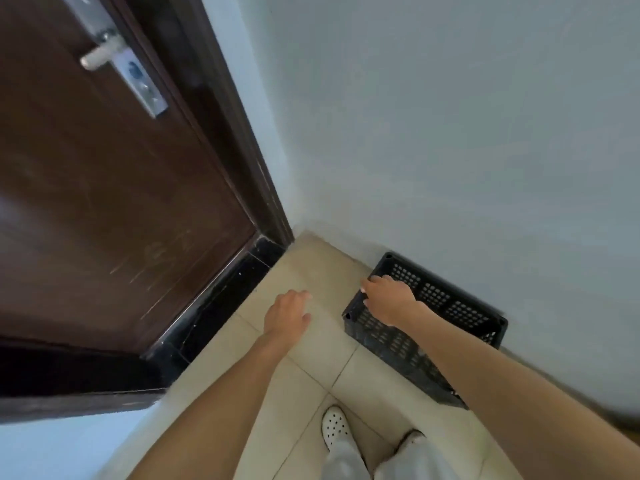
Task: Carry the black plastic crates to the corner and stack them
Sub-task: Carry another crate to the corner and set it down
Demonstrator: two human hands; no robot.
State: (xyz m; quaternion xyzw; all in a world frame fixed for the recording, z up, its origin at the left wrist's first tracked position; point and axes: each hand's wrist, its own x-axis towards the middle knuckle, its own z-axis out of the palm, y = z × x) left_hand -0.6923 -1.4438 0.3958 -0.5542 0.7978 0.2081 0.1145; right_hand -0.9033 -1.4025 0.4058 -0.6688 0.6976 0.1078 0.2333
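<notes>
A person is wearing light grey trousers and white perforated clogs; both forearms are showing bare, with no sleeves, watch or rings in view.

Crate: one black plastic crate stood on the tiled floor, its far long side against the pale wall, near the floor's corner by the door frame.
Crate walls: perforated; interior appeared empty.
Right hand: rested on the crate's near-left rim, fingers curled over the edge.
Left hand: hovered above the floor, fingers loosely spread, apart from the crate, holding nothing.
Door: brown door with a metal handle, shut, left of the corner.
Feet: white perforated shoe on the floor's near edge.
</notes>
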